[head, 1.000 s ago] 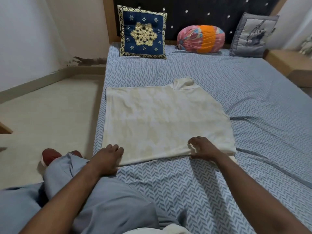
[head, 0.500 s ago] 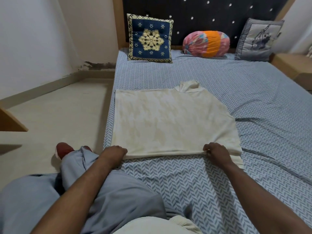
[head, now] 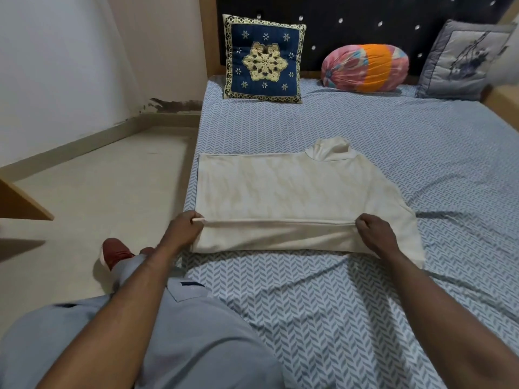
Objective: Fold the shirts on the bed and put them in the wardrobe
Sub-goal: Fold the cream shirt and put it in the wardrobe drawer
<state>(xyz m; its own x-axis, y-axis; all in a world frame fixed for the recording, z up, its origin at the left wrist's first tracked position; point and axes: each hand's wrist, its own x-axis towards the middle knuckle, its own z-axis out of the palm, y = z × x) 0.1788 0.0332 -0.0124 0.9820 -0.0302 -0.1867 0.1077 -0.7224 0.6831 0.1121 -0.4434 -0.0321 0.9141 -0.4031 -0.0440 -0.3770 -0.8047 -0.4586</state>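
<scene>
A cream shirt point(head: 286, 189) lies flat on the bed point(head: 337, 299), its collar pointing toward the headboard. My left hand point(head: 184, 228) pinches the shirt's near left corner. My right hand point(head: 375, 234) pinches the near right corner. Between the two hands the near hem is lifted off the sheet and turned over toward the collar, forming a low fold across the shirt's width.
A blue patterned cushion point(head: 264, 58), a pink and orange bolster point(head: 365, 68) and a grey cushion point(head: 463, 60) lean against the dark headboard. The floor point(head: 98, 192) lies left of the bed, with a wooden edge point(head: 19, 203) at far left. My knee point(head: 174, 332) rests at the bed's near edge.
Both hands have taken hold of the shirt's near corners and lifted the hem, rolling it toward the collar. Before, they rested at the flat hem.
</scene>
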